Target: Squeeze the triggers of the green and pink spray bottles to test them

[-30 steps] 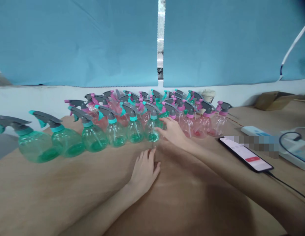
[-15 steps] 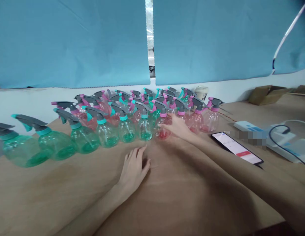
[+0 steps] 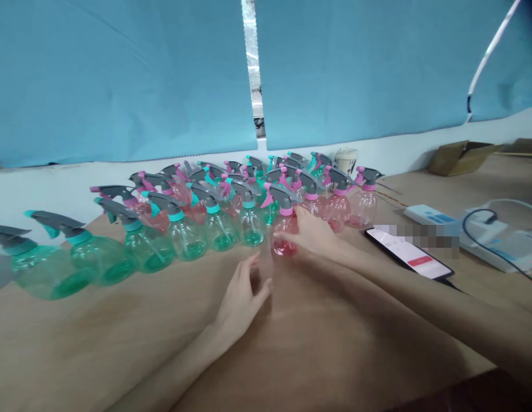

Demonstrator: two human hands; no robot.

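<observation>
My right hand is closed around a pink spray bottle with a grey and pink trigger head. That bottle stands upright at the front of the group, slightly nearer to me than its neighbours. Low over the table, my left hand is open, its thumb and fingers apart and nothing between them. It is just in front of a green spray bottle, not touching it. More green bottles run in a row to the left, and pink bottles stand behind my right hand.
A phone with a lit screen lies right of my right forearm. Beyond it are a white power strip and a dark cable. A paper cup and an open cardboard box are at the back, before a blue wall covering.
My right hand has drawn the pink spray bottle a little toward me, out of its row. My left hand has moved right, closer to it, with thumb and fingers spread wider.
</observation>
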